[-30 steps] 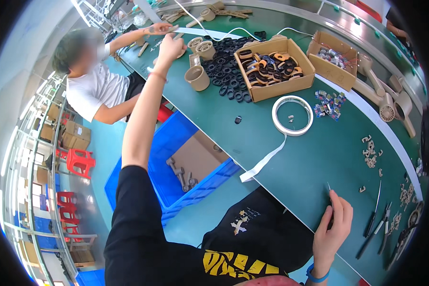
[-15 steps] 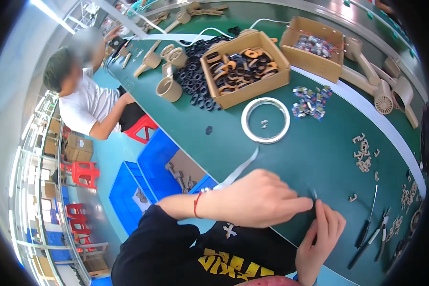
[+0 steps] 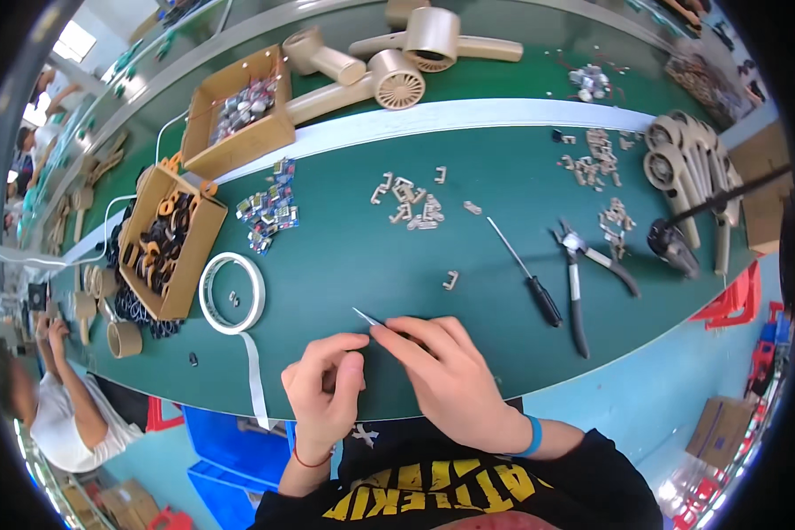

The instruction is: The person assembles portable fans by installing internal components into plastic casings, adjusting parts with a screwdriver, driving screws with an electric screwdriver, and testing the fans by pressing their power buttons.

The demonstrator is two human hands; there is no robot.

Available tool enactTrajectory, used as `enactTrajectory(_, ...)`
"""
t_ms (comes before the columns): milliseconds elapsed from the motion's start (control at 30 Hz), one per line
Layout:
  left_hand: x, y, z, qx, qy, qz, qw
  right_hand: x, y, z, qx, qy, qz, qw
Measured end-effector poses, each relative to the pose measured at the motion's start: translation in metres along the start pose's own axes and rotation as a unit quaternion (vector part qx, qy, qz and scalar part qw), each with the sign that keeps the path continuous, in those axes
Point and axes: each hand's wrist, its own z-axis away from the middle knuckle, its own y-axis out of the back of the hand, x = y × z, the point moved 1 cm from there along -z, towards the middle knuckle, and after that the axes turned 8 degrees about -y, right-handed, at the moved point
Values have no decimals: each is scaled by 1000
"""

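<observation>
My right hand [image 3: 455,375] is closed, its thumb and fingertips pinching a thin, pointed metallic piece [image 3: 364,314] whose tip sticks out to the upper left. The rest of that piece is hidden by the fingers, so I cannot tell its kind. Just beside it, my left hand [image 3: 320,389] is curled with thumb and fingers together; anything inside it is hidden. Both hands are above the green table [image 3: 327,265] near its front edge. Left of them lies a roll of white tape [image 3: 209,300], its loose end [image 3: 254,380] hanging toward the edge, with small metal bits inside the ring.
A screwdriver [image 3: 539,291] and pliers [image 3: 576,291] lie to the right. Small beige clips [image 3: 405,201] and circuit boards [image 3: 269,208] are scattered ahead. Cardboard boxes [image 3: 205,234] and beige fan housings [image 3: 397,79] stand behind. A co-worker [image 3: 71,402] sits at far left.
The view has swung to the right. My left hand has drawn back from its stretched-out position and now sits beside the right hand, with the thin piece showing more plainly.
</observation>
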Motion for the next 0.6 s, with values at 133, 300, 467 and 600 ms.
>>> enactTrajectory(133,-3,-10,-3,0,-31,-15,999,-13,1,-4,8,-4,-89,996)
enactTrajectory(300,8,1,-4,-30,-62,-173,982,-18,55,-27,-61,36,40,997)
enactTrajectory(467,0,4,-2,-9,-131,-228,965,-9,82,-149,103,162,245,950)
enactTrajectory(600,1,0,1,18,-134,-207,969,55,130,-264,220,131,320,912)
